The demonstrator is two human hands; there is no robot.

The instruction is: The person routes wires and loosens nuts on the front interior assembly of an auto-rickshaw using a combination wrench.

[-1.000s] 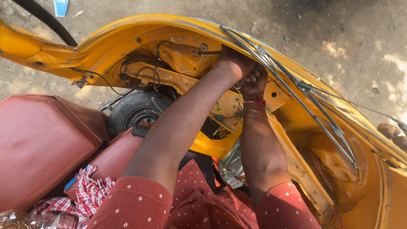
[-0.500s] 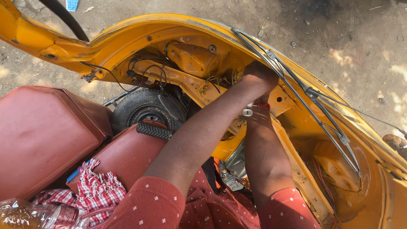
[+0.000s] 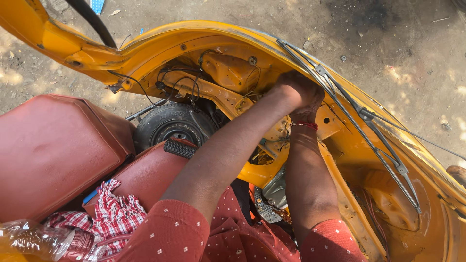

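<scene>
Both my arms reach up into the open front shell of a yellow three-wheeler [image 3: 160, 41]. My left hand [image 3: 290, 90] is pressed against the inner yellow frame, just beside the wiper linkage [image 3: 359, 114], with its fingers curled out of sight. My right hand [image 3: 314, 107] is tucked right behind and under it, mostly hidden, with a red thread [image 3: 305, 125] around the wrist. Whatever the fingers touch or hold is hidden.
A small black front tyre [image 3: 170, 123] sits below the frame, with loose black wires [image 3: 182, 80] above it. Dark red seat cushions [image 3: 53, 150] lie at the left, with a checked red cloth [image 3: 114, 211] and a clear plastic bottle [image 3: 43, 240]. Bare dirt ground lies beyond.
My head has shifted, so the view has slid a little. Both hands stay at the same spot on the frame beside the wiper linkage.
</scene>
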